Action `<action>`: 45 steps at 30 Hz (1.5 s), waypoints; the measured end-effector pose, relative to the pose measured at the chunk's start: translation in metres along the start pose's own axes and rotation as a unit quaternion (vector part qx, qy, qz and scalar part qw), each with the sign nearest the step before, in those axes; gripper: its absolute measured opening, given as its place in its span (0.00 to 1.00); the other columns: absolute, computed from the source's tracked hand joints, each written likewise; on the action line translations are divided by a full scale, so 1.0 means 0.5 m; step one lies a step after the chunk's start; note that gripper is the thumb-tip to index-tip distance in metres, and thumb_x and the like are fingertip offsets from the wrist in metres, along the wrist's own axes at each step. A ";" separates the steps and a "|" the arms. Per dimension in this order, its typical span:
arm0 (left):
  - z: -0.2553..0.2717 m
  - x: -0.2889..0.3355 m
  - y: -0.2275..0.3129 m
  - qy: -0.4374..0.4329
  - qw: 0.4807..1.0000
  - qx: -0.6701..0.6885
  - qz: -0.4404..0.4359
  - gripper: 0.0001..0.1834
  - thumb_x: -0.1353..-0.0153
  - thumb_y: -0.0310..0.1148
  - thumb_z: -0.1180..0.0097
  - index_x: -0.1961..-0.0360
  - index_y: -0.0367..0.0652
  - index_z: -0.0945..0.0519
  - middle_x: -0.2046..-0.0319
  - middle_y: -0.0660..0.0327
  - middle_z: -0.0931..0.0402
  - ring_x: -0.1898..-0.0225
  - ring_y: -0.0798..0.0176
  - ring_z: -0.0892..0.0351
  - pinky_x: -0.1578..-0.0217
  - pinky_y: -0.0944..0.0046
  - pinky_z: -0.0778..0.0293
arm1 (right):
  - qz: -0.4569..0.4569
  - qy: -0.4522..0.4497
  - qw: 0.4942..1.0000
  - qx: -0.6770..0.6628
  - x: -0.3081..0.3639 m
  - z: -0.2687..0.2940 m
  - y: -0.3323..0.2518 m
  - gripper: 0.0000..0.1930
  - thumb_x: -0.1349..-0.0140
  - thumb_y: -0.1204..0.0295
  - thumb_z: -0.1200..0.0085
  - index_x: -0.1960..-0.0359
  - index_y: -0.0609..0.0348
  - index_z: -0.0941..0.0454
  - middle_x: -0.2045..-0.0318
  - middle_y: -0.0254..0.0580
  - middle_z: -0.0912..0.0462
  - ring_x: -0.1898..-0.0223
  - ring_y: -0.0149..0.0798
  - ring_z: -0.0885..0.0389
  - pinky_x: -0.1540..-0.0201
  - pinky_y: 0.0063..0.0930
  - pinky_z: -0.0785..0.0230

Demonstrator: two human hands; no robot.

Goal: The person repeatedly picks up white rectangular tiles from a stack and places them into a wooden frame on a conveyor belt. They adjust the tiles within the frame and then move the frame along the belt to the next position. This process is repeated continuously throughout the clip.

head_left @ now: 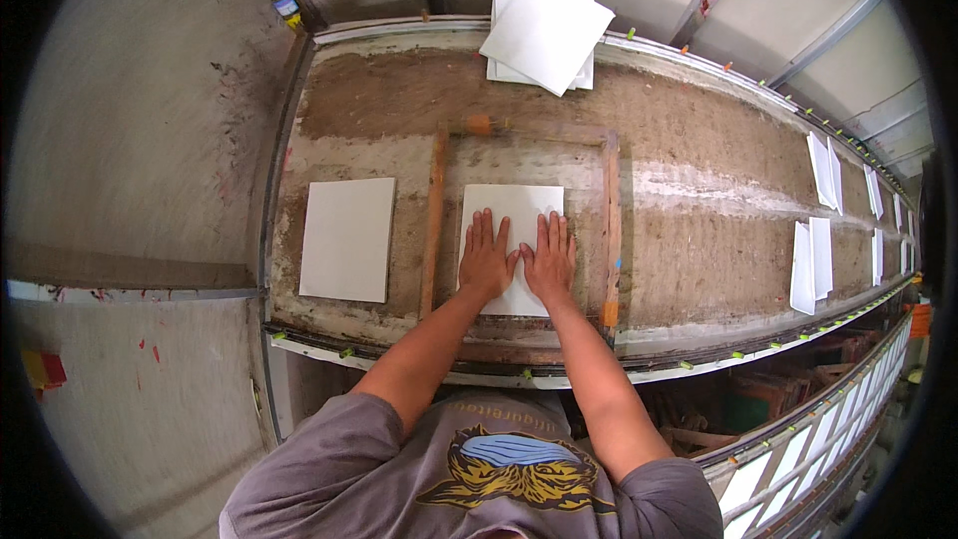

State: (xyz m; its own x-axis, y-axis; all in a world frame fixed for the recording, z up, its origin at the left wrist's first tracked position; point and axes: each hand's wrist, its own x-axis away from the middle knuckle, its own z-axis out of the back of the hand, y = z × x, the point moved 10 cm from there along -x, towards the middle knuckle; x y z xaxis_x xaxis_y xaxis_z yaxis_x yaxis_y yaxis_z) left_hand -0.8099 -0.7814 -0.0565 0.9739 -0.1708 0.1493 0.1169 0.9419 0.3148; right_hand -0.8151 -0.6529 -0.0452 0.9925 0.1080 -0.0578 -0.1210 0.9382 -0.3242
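A white rectangular sheet or thin stack [513,198] lies on the long stained table [699,240], within the outline of a worn wooden frame [436,220]. My left hand [486,258] presses flat on its left half, fingers stretched out. On the right half rests my right hand [549,260], also flat, with its fingers pointing away from me. The two thumbs nearly meet in the middle. Nothing is gripped in either hand. To the left, outside the frame, sits a squared-up white stack of sheets [347,240]. What lies under my palms is hidden.
A loosely fanned pile of white sheets [549,30] sits at the table's far edge. More folded white pieces [820,260] stand in two rows toward the right end. Small coloured clips or pegs line the table rail [689,364]. A rack with wooden frames [778,399] is at the lower right.
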 end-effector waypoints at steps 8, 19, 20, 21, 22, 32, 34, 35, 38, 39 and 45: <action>0.006 0.008 0.006 -0.026 1.000 -0.003 0.004 0.39 0.25 0.51 0.61 0.21 0.41 0.50 0.21 0.36 0.66 0.20 0.35 0.71 0.23 0.41 0.66 | -0.001 -0.038 0.999 0.004 -0.087 -0.015 0.009 0.40 0.26 0.49 0.57 0.22 0.64 0.51 0.20 0.53 0.54 0.19 0.53 0.60 0.22 0.58 0.65; 0.022 0.001 0.012 0.003 1.000 -0.014 0.002 0.39 0.25 0.52 0.61 0.21 0.41 0.49 0.21 0.37 0.66 0.20 0.36 0.69 0.23 0.41 0.64 | 0.061 0.089 0.986 -0.125 -0.186 0.045 0.019 0.22 0.26 0.56 0.52 0.42 0.63 0.27 0.41 0.55 0.26 0.37 0.55 0.30 0.35 0.48 0.39; 0.023 0.002 0.010 0.002 1.000 -0.014 0.005 0.39 0.25 0.52 0.60 0.21 0.41 0.49 0.21 0.37 0.66 0.20 0.36 0.68 0.23 0.41 0.64 | 0.081 0.137 0.975 -0.158 -0.172 0.088 0.002 0.17 0.26 0.60 0.49 0.50 0.63 0.20 0.50 0.55 0.17 0.45 0.55 0.20 0.42 0.48 0.30; 0.024 0.004 0.008 0.000 1.000 -0.013 0.007 0.39 0.25 0.52 0.60 0.21 0.41 0.49 0.21 0.37 0.66 0.20 0.36 0.68 0.23 0.41 0.64 | 0.067 0.110 0.963 -0.235 -0.152 0.105 -0.007 0.15 0.27 0.61 0.48 0.60 0.62 0.22 0.60 0.54 0.19 0.56 0.57 0.20 0.53 0.48 0.29; 0.024 0.005 0.008 -0.002 1.000 -0.012 0.009 0.39 0.25 0.52 0.60 0.21 0.42 0.49 0.21 0.37 0.66 0.20 0.36 0.67 0.23 0.42 0.64 | 0.052 0.083 0.946 -0.309 -0.122 0.120 -0.020 0.16 0.28 0.62 0.47 0.70 0.62 0.24 0.70 0.52 0.20 0.68 0.58 0.20 0.64 0.48 0.29; 0.020 0.002 0.005 0.031 0.999 -0.013 0.000 0.40 0.29 0.49 0.52 0.23 0.41 0.45 0.22 0.35 0.60 0.21 0.33 0.65 0.24 0.39 0.60 | 0.045 0.029 0.894 -0.445 0.026 0.042 -0.020 0.20 0.29 0.68 0.46 0.79 0.63 0.35 0.82 0.53 0.34 0.81 0.55 0.32 0.75 0.44 0.40; 0.018 0.008 0.009 0.031 1.000 0.003 0.000 0.39 0.29 0.49 0.52 0.23 0.42 0.44 0.22 0.36 0.60 0.20 0.33 0.65 0.24 0.39 0.60 | 0.053 0.014 0.893 -0.446 0.041 0.046 -0.018 0.20 0.29 0.68 0.46 0.79 0.64 0.35 0.82 0.53 0.35 0.82 0.54 0.33 0.75 0.44 0.40; 0.021 0.008 0.009 0.039 0.999 0.002 -0.003 0.39 0.29 0.50 0.52 0.23 0.43 0.44 0.22 0.36 0.60 0.20 0.34 0.65 0.24 0.39 0.59 | 0.069 0.018 0.893 -0.444 0.049 0.043 -0.019 0.20 0.29 0.68 0.46 0.79 0.64 0.36 0.83 0.52 0.35 0.82 0.53 0.34 0.75 0.44 0.40; 0.029 0.005 0.010 0.046 0.999 -0.001 -0.004 0.39 0.29 0.50 0.52 0.23 0.44 0.43 0.22 0.37 0.60 0.21 0.34 0.64 0.24 0.39 0.59 | 0.051 0.030 0.885 -0.461 0.036 0.035 -0.014 0.22 0.29 0.68 0.46 0.81 0.64 0.38 0.84 0.49 0.40 0.82 0.41 0.40 0.76 0.40 0.43; 0.027 0.011 0.010 0.038 0.999 0.000 0.001 0.39 0.29 0.50 0.52 0.23 0.44 0.43 0.22 0.37 0.60 0.21 0.34 0.63 0.24 0.39 0.58 | 0.030 0.025 0.882 -0.469 0.032 0.027 -0.003 0.22 0.29 0.68 0.46 0.81 0.63 0.39 0.84 0.48 0.41 0.82 0.39 0.41 0.76 0.40 0.44; 0.030 0.009 0.007 0.036 0.999 -0.003 0.005 0.39 0.27 0.52 0.56 0.22 0.46 0.45 0.21 0.39 0.61 0.20 0.36 0.64 0.23 0.41 0.60 | 0.005 0.075 0.892 -0.445 -0.131 0.057 0.054 0.23 0.29 0.63 0.47 0.80 0.63 0.36 0.84 0.52 0.39 0.81 0.40 0.41 0.76 0.40 0.44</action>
State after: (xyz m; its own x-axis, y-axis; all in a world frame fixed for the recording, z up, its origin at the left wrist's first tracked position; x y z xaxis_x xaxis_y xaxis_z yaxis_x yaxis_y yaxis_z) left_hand -0.8082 -0.7834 -0.0406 0.9863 -0.1413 0.0852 0.1088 0.9451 0.3082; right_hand -0.8826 -0.6254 -0.0233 0.9856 0.0059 -0.1690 -0.1631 0.2974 -0.9407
